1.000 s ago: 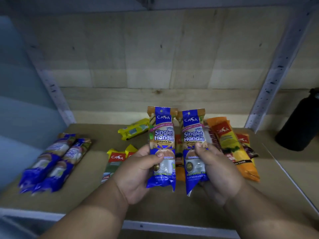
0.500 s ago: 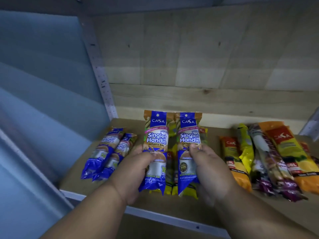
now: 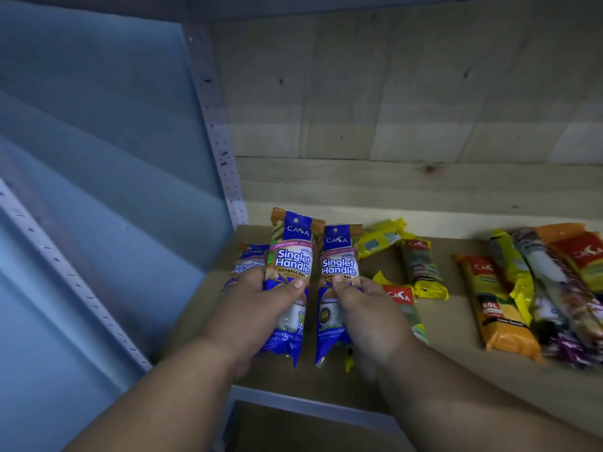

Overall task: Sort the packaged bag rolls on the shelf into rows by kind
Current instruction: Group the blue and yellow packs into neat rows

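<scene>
Left hand [image 3: 257, 308] grips one blue pack [image 3: 288, 282]; right hand [image 3: 365, 308] grips second blue pack [image 3: 336, 288]; third blue pack [image 3: 246, 262] at shelf [image 3: 456, 324] left edge.

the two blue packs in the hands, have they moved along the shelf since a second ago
Yes: both blue packs moved left, now over the blue packs by the left post.

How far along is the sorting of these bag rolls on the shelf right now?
Early to midway, I'd say. Done: a blue pack already lies at the shelf's left end. In hand: the left hand and right hand each hold a blue pack, and, beside it. Left: the yellow packs in the middle lie scattered, and the orange pile on the right overlaps unevenly.
</scene>
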